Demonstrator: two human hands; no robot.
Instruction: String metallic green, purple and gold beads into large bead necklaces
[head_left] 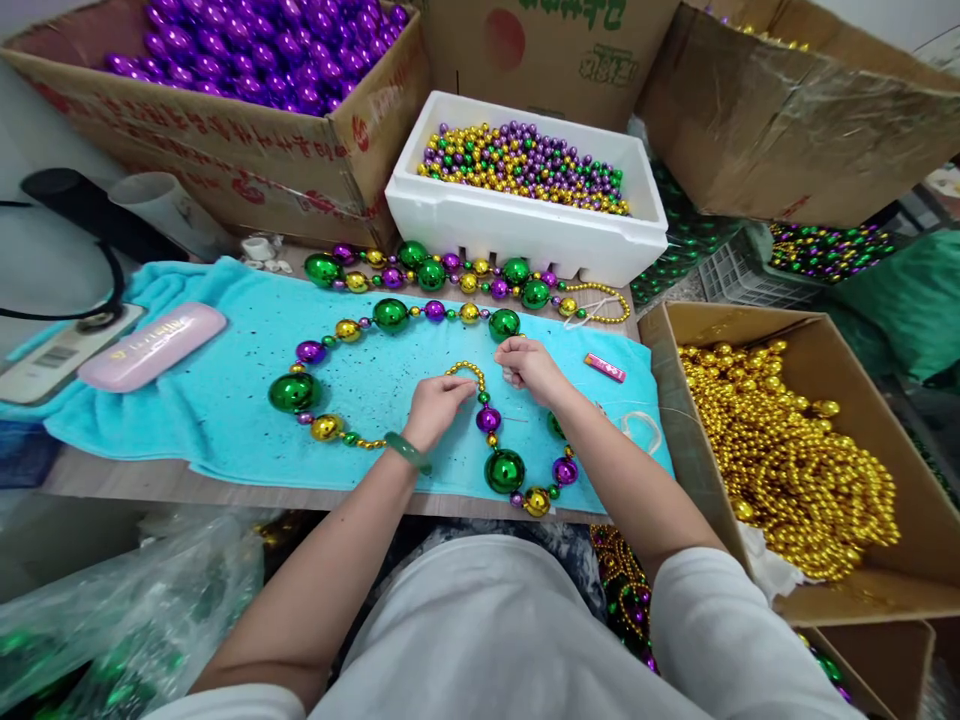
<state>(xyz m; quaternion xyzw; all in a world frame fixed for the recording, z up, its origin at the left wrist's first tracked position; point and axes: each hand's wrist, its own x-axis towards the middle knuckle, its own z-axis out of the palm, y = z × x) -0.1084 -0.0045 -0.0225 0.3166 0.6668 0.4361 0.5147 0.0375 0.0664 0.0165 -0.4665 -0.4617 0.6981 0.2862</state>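
Observation:
A bead necklace (pixel 295 392) of green, purple and gold balls lies in a loop on the turquoise towel (pixel 232 430). My left hand (pixel 439 408), with a green bangle (pixel 407 452) at the wrist, pinches the necklace where small gold beads (pixel 466 368) meet a green one. My right hand (pixel 529 365) is closed in a pinch just below a large green ball (pixel 504 323); what its fingertips hold is too small to make out. A thin needle-like line (pixel 515 419) shows between the hands. White cord (pixel 643 430) lies at the right.
Finished-looking bead strands (pixel 431 275) lie along the towel's back edge, before a white foam box (pixel 525 215) of mixed beads. Cardboard boxes hold purple balls (pixel 255 50) and gold bead strings (pixel 795 460). A pink case (pixel 152 347) and small pink packet (pixel 604 367) rest on the towel.

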